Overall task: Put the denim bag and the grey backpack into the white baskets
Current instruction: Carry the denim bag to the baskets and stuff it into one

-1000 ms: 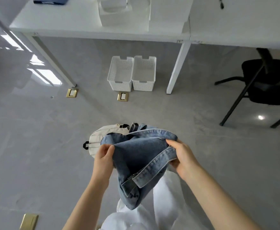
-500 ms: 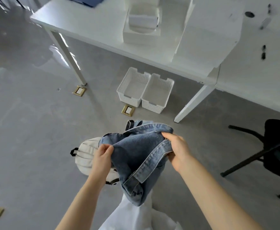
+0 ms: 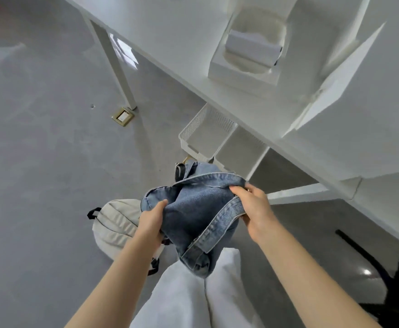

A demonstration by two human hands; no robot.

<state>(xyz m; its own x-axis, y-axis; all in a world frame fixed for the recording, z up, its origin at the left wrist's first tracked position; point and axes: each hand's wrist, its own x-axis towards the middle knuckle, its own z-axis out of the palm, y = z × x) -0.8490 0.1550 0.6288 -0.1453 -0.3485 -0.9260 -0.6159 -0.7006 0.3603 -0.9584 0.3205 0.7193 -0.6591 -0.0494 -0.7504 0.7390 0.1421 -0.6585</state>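
Observation:
I hold the blue denim bag (image 3: pixel 193 214) in the air with both hands, its strap hanging down in front of my legs. My left hand (image 3: pixel 150 221) grips its left edge and my right hand (image 3: pixel 255 207) grips its right rim and strap. The light grey backpack (image 3: pixel 115 223) lies on the floor under my left forearm, partly hidden by the denim. Two white baskets stand side by side just beyond the bag, partly under the table: the left basket (image 3: pixel 193 131) and the right basket (image 3: pixel 253 159). Both look bare inside.
A white table (image 3: pixel 181 31) runs diagonally overhead, carrying white boxes (image 3: pixel 245 69). Its legs (image 3: pixel 115 67) stand left and right of the baskets. A brass floor socket (image 3: pixel 123 116) sits by the left leg. A black chair (image 3: pixel 397 280) is at lower right.
I have moved toward the table with the denim bag in both hands; the baskets are now close in front of it and half under the tabletop. The backpack has stayed on the floor.

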